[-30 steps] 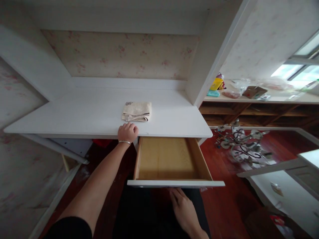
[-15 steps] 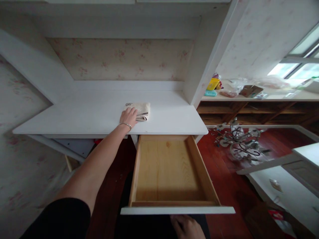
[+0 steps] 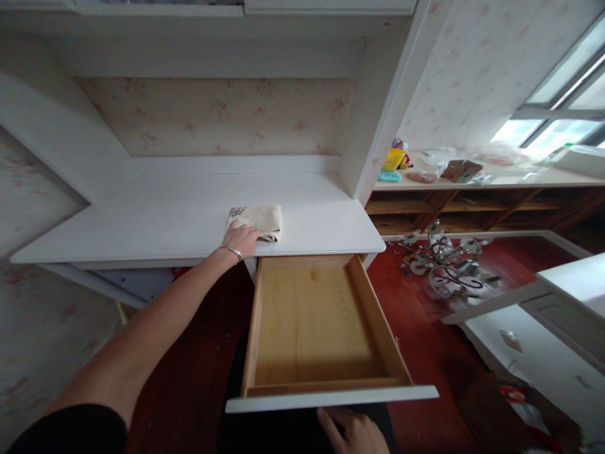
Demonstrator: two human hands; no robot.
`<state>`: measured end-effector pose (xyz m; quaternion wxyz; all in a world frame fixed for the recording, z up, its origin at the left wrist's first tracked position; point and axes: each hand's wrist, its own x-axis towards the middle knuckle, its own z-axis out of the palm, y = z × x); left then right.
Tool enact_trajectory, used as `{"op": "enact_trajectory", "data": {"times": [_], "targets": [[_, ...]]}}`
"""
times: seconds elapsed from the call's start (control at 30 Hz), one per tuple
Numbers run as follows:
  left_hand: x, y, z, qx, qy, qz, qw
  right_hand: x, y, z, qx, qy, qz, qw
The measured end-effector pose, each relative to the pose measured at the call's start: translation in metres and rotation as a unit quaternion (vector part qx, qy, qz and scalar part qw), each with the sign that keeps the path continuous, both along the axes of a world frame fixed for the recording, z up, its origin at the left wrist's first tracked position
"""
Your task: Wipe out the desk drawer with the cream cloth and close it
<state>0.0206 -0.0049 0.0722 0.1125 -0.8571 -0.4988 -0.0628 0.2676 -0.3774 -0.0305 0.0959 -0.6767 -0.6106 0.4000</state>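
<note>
A folded beige cloth lies on the white desk top near its front edge. My left hand, a thin bracelet on its wrist, rests on the cloth's near left corner with fingers closed over it. Below the desk a wooden drawer with a white front is pulled far out, and its inside is bare. My right hand is under the drawer's white front at the bottom of the view, fingers partly hidden by the front panel.
A white upright panel bounds the desk on the right. Beyond it a long shelf carries a yellow container, a small box and bags. A metal chandelier lies on the red wooden floor. A white cabinet piece lies at right.
My left hand went from the desk edge onto the cloth and drew it toward the front edge. The drawer slid much farther out, with my right hand under its front.
</note>
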Motion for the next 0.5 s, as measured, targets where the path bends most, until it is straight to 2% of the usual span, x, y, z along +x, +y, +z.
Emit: {"op": "enact_trajectory", "data": {"times": [0.1,0.2,0.37,0.5], "targets": [[-0.005,-0.03,0.009,-0.009,0.017,-0.049,0.999,-0.001,0.0,0.001,0.008,0.001,0.002,1.0],[-0.008,-0.045,0.011,-0.025,0.012,-0.073,0.997,-0.002,0.0,0.002,0.005,-0.011,0.008,1.0],[-0.007,-0.041,-0.012,-0.068,0.029,-0.025,0.997,-0.001,0.003,0.005,-0.003,-0.042,0.014,0.999],[-0.004,-0.04,-0.027,-0.041,0.007,-0.014,0.999,0.0,0.003,0.007,-0.002,-0.046,0.025,0.999]]}}
